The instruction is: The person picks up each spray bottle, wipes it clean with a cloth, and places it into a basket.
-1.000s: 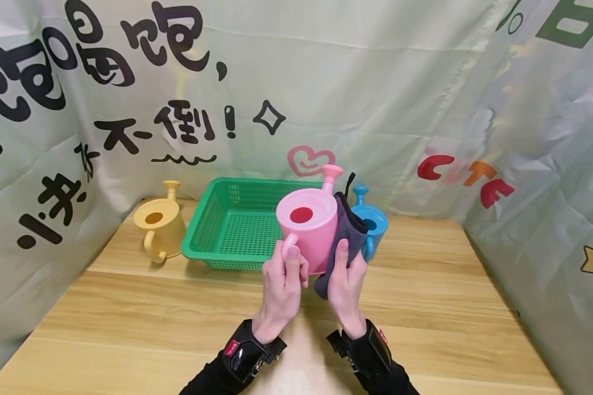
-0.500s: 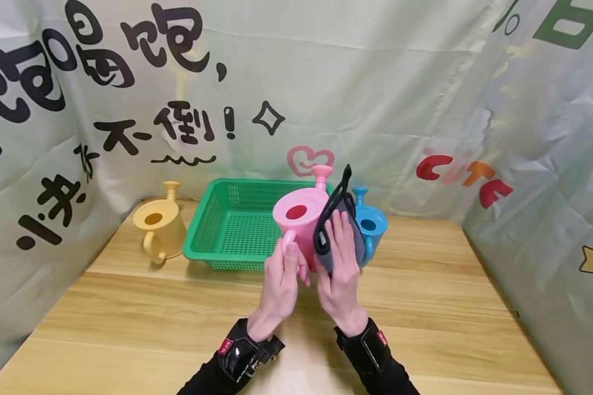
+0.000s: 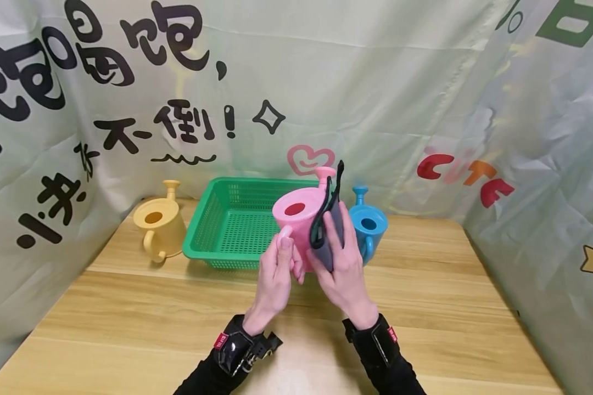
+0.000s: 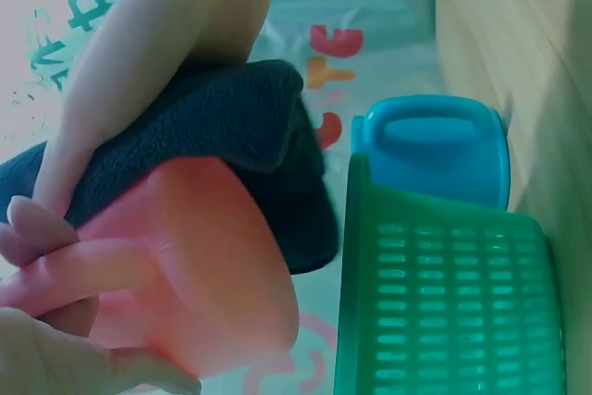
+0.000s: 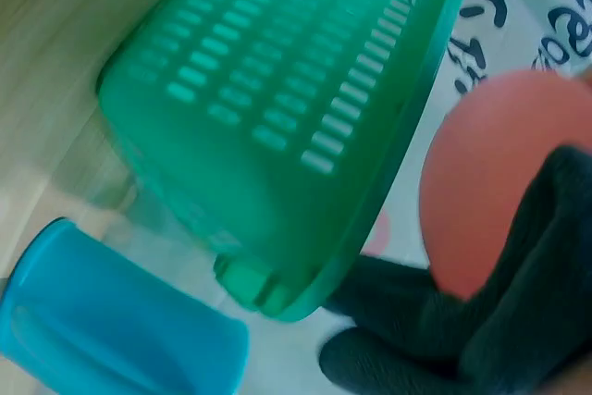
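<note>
Behind the green basket (image 3: 227, 258) I have a pale printed curtain (image 3: 400, 82) on my feed, and under the basket a wooden table (image 3: 425, 329). The basket shows bare inside from the head view. The pink watering can (image 3: 300, 229) is held up in front of the basket's right part, outside it, with its top hole facing up and its spout pointing away. The yellow watering can (image 3: 165, 227) stands upright just beside the basket's left end; the blue watering can (image 3: 377, 235) stands upright near its right end.

The dark cloth (image 3: 324, 254), folded over on itself, lies against the pink can's right side. My left hand (image 3: 274, 269) grips that can's handle. My right hand (image 3: 345, 274) has its fingers extended over the cloth, pressing it on.

I read the step in hand as rubbing the can's side. To do it well, I'd hold the handle firm so the can doesn't twist, spread even pressure through the flat fingers, and follow the curve in smooth strokes. The cloth's loose upper end stands near the spout and could snag there. I'd also turn the can away from the basket's rim, so nothing knocks.
</note>
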{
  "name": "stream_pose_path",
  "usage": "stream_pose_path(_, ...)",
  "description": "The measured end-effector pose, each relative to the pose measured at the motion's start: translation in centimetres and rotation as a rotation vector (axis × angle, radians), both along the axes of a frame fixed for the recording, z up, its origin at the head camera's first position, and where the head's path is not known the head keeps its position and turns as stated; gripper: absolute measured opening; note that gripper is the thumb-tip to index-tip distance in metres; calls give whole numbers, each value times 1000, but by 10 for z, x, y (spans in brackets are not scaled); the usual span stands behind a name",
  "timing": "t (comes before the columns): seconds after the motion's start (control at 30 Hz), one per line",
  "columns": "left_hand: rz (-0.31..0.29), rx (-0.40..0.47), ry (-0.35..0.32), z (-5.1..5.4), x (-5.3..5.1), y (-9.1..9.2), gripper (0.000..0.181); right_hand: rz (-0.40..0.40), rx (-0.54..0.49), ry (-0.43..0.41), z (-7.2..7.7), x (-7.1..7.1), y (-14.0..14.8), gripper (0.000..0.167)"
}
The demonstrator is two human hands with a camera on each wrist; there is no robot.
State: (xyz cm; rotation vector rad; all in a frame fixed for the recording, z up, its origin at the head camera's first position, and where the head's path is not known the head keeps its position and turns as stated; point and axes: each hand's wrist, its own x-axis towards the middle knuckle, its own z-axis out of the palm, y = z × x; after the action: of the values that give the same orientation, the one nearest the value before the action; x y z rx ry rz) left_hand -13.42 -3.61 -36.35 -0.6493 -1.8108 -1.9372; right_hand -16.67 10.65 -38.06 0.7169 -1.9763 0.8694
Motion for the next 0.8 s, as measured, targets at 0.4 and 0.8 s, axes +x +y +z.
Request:
stream_pose_path(0.4,-32,-35,-21,-1,0,-1,32,-35,1,36,-5,2,-2,62)
stream_pose_path(0.8,30,-67,-15,-2,2,-1,32,-101,30,121,-5,5,-14,57)
